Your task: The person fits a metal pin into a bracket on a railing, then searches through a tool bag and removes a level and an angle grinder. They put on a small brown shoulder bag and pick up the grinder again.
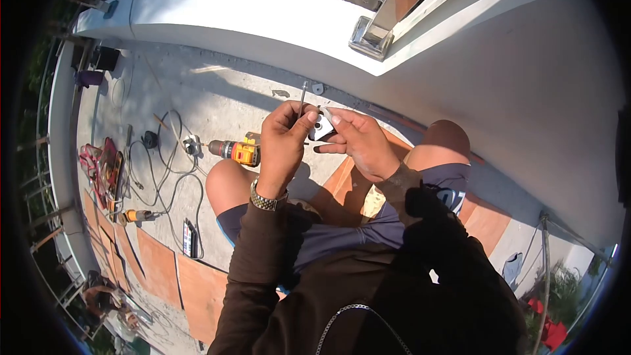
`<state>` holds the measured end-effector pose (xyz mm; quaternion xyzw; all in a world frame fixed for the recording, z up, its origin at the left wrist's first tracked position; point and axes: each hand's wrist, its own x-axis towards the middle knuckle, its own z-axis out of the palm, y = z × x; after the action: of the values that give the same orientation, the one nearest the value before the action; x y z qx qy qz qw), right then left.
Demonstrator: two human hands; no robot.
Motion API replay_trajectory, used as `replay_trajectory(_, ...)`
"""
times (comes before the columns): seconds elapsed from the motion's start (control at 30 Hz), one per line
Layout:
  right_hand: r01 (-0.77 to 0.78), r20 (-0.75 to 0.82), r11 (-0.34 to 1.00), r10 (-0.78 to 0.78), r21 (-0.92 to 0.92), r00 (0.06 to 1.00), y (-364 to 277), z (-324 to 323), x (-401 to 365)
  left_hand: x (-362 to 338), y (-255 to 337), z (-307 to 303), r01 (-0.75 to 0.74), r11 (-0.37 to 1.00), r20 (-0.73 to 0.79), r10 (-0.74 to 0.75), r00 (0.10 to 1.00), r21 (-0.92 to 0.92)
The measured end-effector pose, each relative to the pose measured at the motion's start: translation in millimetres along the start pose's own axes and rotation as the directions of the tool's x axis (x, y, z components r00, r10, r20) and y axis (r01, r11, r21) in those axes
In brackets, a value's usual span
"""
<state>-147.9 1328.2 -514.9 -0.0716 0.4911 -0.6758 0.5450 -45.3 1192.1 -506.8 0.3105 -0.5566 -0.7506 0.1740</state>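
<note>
In the head view, the left hand (281, 148) grips a thin silver metal rod (303, 94), its long axis pointing away from the body. Just right of it, between both thumbs, the right hand (369, 146) pinches a small white square plate with a dark round hole (323, 133).

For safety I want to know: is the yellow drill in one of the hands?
No, the yellow drill lies on the floor, while the left hand and the right hand hold a small white plate.
</note>
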Motion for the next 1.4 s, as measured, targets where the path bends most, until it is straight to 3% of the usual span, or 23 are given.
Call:
replay_trajectory(0.07, -0.059, -0.078, 0.997, 0.063, 0.047, 0.995, -5.6, 6.0, -4.9, 3.0, -5.1, 4.2, -0.05, 0.999, -0.027, 0.05, 0.998, 0.018)
replay_trajectory(0.2, -0.048, -0.057, 0.988, 0.057, 0.144, 0.997, -1.8, -0.4, -3.3, 7.2, -17.2, 16.4, -0.218, 0.939, -0.12, 0.257, 0.959, 0.264)
replay_trajectory(0.3, 0.053, -0.046, 0.995, -0.05, 0.08, 0.998, 2.5, -3.8, 0.8, 10.6, -28.9, 20.6, -0.301, 0.89, -0.13, 0.361, 0.923, 0.342)
replay_trajectory(0.37, 0.088, -0.108, 0.99, -0.101, -0.113, 0.989, 6.5, -8.6, 2.7, 11.1, -30.6, 23.6, -0.36, 0.835, -0.084, 0.43, 0.899, 0.416)
replay_trajectory(0.5, 0.115, -0.041, 0.986, -0.121, -0.123, 0.992, -5.7, -16.1, 2.8, 11.1, -28.8, 20.7, -0.268, 0.923, -0.033, 0.288, 0.957, 0.275)
replay_trajectory(0.57, 0.135, -0.013, 0.987, -0.137, -0.091, 0.99, -12.9, -18.5, 3.3, 9.7, -18.6, 18.7, -0.164, 0.983, 0.058, 0.16, 0.985, 0.083)
replay_trajectory(0.6, 0.146, -0.01, 0.985, -0.148, -0.094, 0.989, -14.5, -19.6, 3.5, 8.4, -12.2, 16.5, -0.176, 0.981, 0.062, 0.171, 0.983, 0.083)
replay_trajectory(0.67, 0.176, -0.058, 0.98, -0.181, -0.092, 0.982, -17.0, -24.2, 6.6, 7.5, 0.8, 13.4, -0.057, 0.997, 0.196, 0.047, 0.98, 0.049)
replay_trajectory(0.87, 0.246, 0.065, 0.95, -0.237, -0.192, 0.969, -35.7, -22.0, 12.3, 20.0, 3.8, 11.1, -0.153, 0.988, 0.175, 0.146, 0.974, 0.031)
replay_trajectory(0.93, 0.081, 0.118, 0.961, -0.051, -0.266, 0.992, -53.9, -19.9, 15.1, 21.6, 4.5, 9.0, -0.187, 0.982, 0.181, 0.179, 0.967, 0.029)
replay_trajectory(0.97, -0.028, 0.118, 0.988, 0.046, -0.151, 0.992, -68.9, -14.0, 11.6, 21.0, 8.9, 6.9, -0.174, 0.984, 0.199, 0.166, 0.966, 0.023)
replay_trajectory(1.0, -0.035, 0.121, 0.984, 0.057, -0.175, 0.991, -77.7, -15.6, 15.2, 20.9, 14.3, 6.1, -0.179, 0.984, 0.185, 0.176, 0.967, 0.003)
replay_trajectory(1.07, -0.075, 0.34, 0.959, 0.169, -0.274, 0.925, -98.5, -18.3, 26.3, 21.1, 24.4, 4.5, -0.202, 0.979, 0.213, 0.196, 0.957, 0.007)
replay_trajectory(1.1, -0.08, 0.353, 0.935, 0.209, -0.347, 0.912, -110.7, -15.9, 32.7, 22.4, 28.9, 3.2, -0.224, 0.974, 0.202, 0.224, 0.954, -0.019)
replay_trajectory(1.13, -0.068, 0.307, 0.893, 0.223, -0.444, 0.925, -123.5, -7.7, 37.7, 23.4, 35.8, 2.4, -0.299, 0.954, 0.163, 0.301, 0.939, -0.039)
replay_trajectory(1.2, 0.054, 0.159, 0.753, 0.067, -0.655, 0.985, -154.5, 22.5, 41.3, 28.8, 45.1, -5.6, -0.358, 0.933, 0.004, 0.358, 0.934, -0.019)
replay_trajectory(1.27, 0.274, 0.212, 0.435, -0.187, -0.857, 0.959, -180.8, 45.1, 55.5, 37.8, 45.2, -23.2, -0.327, 0.945, -0.061, 0.326, 0.944, -0.021)
replay_trajectory(1.33, 0.407, 0.382, 0.076, -0.226, -0.91, 0.896, -212.1, 49.8, 83.3, 51.5, 34.3, -23.2, -0.294, 0.955, -0.125, 0.289, 0.949, -0.025)
replay_trajectory(1.4, 0.242, 0.249, -0.064, -0.151, -0.968, 0.957, -236.9, 64.9, 109.0, 65.0, 22.9, -11.7, -0.358, 0.925, -0.128, 0.373, 0.919, 0.126)
